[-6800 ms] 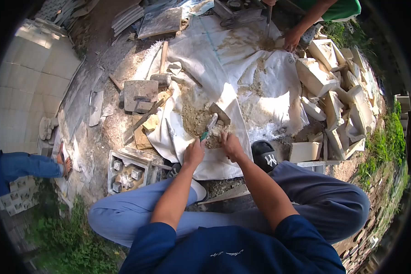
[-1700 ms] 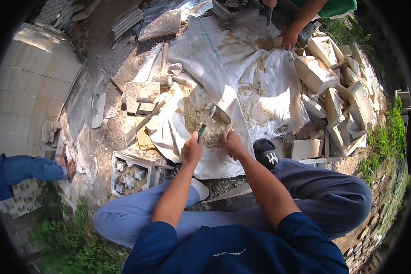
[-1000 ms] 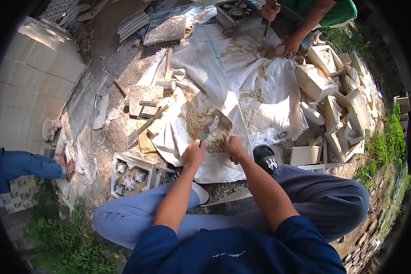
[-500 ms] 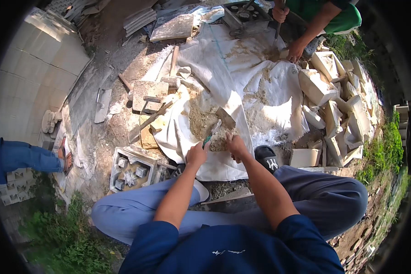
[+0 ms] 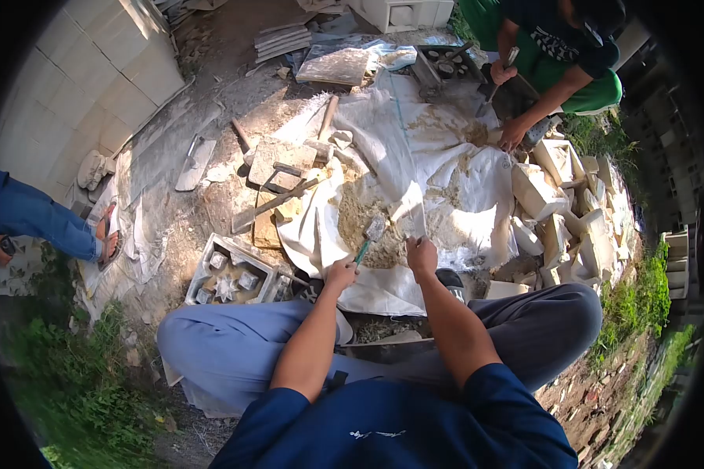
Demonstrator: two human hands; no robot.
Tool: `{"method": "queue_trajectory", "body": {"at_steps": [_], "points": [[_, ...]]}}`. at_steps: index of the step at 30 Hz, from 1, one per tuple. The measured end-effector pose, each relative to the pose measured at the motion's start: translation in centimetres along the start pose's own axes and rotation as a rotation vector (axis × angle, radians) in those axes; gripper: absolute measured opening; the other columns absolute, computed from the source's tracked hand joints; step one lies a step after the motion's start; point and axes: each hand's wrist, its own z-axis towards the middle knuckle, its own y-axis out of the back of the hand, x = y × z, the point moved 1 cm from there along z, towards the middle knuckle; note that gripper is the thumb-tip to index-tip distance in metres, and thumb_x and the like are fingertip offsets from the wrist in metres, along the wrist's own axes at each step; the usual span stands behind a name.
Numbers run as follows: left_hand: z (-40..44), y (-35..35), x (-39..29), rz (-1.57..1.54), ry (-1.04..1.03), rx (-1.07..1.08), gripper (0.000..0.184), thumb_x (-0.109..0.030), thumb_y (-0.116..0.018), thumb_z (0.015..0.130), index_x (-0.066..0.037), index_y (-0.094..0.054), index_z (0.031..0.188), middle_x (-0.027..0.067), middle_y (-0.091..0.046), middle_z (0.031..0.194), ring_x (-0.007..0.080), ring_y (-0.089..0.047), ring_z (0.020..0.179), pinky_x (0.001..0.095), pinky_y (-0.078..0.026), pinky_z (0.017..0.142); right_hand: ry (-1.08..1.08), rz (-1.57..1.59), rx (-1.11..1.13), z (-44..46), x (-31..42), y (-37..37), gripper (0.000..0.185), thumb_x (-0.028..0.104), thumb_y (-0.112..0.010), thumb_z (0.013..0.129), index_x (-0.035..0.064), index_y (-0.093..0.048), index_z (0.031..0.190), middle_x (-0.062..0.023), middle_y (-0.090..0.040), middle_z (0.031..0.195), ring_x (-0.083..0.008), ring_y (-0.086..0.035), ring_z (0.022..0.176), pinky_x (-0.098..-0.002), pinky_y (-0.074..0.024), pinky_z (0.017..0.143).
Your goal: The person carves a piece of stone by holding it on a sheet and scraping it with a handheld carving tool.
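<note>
My left hand (image 5: 341,275) is closed round the green handle of a small trowel (image 5: 375,229). The trowel's pale, coated blade points away from me over a heap of damp, sandy mix (image 5: 353,209). That mix lies on a white woven sheet (image 5: 383,291) spread between my feet. To the right of the trowel, my right hand (image 5: 422,257) is curled closed above the sheet. Whatever its fingers hold, if anything, I cannot make out. A tray-like mould (image 5: 267,273) with a star shape and several blocks inside stands to the left of my left hand.
Hammers (image 5: 328,117) and stone blocks (image 5: 281,160) lie ahead to the left. Pale cast pieces (image 5: 541,191) are piled on the right. A co-worker's hand (image 5: 513,134) works at the far right of the sheet. Another person's leg (image 5: 47,219) is at the left.
The view has shifted, so the scene sits further right. The trowel blade now lies flatter and clearer over the mix. My right hand has moved away from the trowel, to the right.
</note>
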Motion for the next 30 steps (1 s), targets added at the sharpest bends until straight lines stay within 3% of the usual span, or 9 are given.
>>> {"method": "queue_trajectory", "body": {"at_steps": [3,5,7,8,11,17,23,29,30], "points": [[-1.3,1.0,-1.1,-0.074,-0.016,0.147,0.031,-0.020,-0.057,0.097,-0.007,-0.063,0.125,0.0049,-0.068,0.085,0.0117,-0.059,0.060,0.0271,-0.045,0.049,0.147,-0.013,-0.152,-0.1,-0.2,0.2,0.029,0.031,-0.054,0.094,0.0029,-0.064,0.093,-0.0216,-0.066,0.095,-0.0431,-0.062,0.089,-0.0498,-0.0498,0.077],[-1.9,1.1,-1.5,-0.122,-0.047,0.157,0.032,-0.022,-0.061,0.095,-0.005,-0.064,0.122,0.0049,-0.068,0.082,0.0119,-0.059,0.059,0.0281,-0.045,0.049,0.284,-0.040,-0.250,-0.8,-0.4,-0.8,0.029,0.027,-0.054,0.096,0.0010,-0.066,0.091,-0.0210,-0.067,0.085,-0.0363,-0.067,0.075,-0.0463,-0.0518,0.066],[-1.5,0.5,-1.0,-0.166,-0.079,0.178,0.033,-0.023,-0.064,0.093,-0.002,-0.066,0.119,0.0049,-0.068,0.080,0.0122,-0.059,0.057,0.0291,-0.045,0.050,-0.036,0.368,0.348,-1.4,0.0,-2.0,0.035,0.029,-0.057,0.095,-0.0037,-0.067,0.088,-0.0175,-0.068,0.076,-0.0263,-0.065,0.057,-0.0381,-0.0532,0.054],[-0.9,0.2,-0.7,-0.167,-0.132,0.165,0.031,-0.023,-0.065,0.093,-0.002,-0.068,0.115,0.0042,-0.067,0.079,0.0116,-0.058,0.057,0.0284,-0.045,0.051,-0.139,0.563,0.477,-1.6,-0.2,-3.1,0.038,0.030,-0.057,0.096,-0.0053,-0.068,0.086,-0.0126,-0.067,0.070,-0.0177,-0.060,0.048,-0.0333,-0.0509,0.044],[-1.1,0.1,-1.5,-0.191,-0.154,0.142,0.028,-0.024,-0.066,0.092,-0.001,-0.071,0.109,0.0031,-0.066,0.077,0.0103,-0.055,0.059,0.0277,-0.045,0.054,-0.354,0.815,0.683,-2.7,0.4,-4.5,0.037,0.033,-0.059,0.096,-0.0041,-0.066,0.099,-0.0110,-0.069,0.086,-0.0198,-0.066,0.068,-0.0335,-0.0546,0.056],[-1.2,0.2,-2.0,-0.169,-0.136,0.164,0.030,-0.024,-0.064,0.094,-0.002,-0.069,0.113,0.0024,-0.066,0.080,0.0097,-0.056,0.062,0.0266,-0.046,0.055,-0.449,0.988,0.823,-2.4,2.2,-4.8,0.032,0.033,-0.063,0.094,0.0027,-0.065,0.104,-0.0076,-0.069,0.087,-0.0204,-0.065,0.075,-0.0357,-0.0541,0.070],[-0.5,0.0,-0.6,-0.069,-0.331,0.116,0.028,-0.020,-0.060,0.097,-0.010,-0.067,0.121,0.0017,-0.068,0.087,0.0098,-0.059,0.068,0.0266,-0.049,0.060,-0.566,0.921,0.780,-1.4,1.8,-6.7,0.025,0.031,-0.065,0.093,0.0063,-0.064,0.095,-0.0065,-0.067,0.087,-0.0216,-0.064,0.075,-0.0390,-0.0537,0.071],[-1.7,0.0,-1.7,-0.238,-0.041,0.104,0.025,-0.021,-0.055,0.098,-0.007,-0.069,0.112,0.0061,-0.070,0.088,0.0126,-0.064,0.069,0.0266,-0.052,0.058,-0.660,1.165,0.801,-1.4,2.5,-5.7,0.022,0.027,-0.056,0.098,0.0050,-0.058,0.095,-0.0055,-0.059,0.073,-0.0241,-0.063,0.075,-0.0411,-0.0538,0.070],[-1.2,-0.1,-1.4,-0.300,-0.016,0.105,0.025,-0.023,-0.053,0.099,-0.006,-0.069,0.109,0.0058,-0.070,0.088,0.0131,-0.064,0.068,0.0262,-0.051,0.057,-0.652,1.167,0.759,-1.2,3.1,-5.2,0.024,0.027,-0.047,0.102,0.0045,-0.054,0.096,-0.0048,-0.052,0.069,-0.0215,-0.056,0.062,-0.0374,-0.0502,0.059]]}}
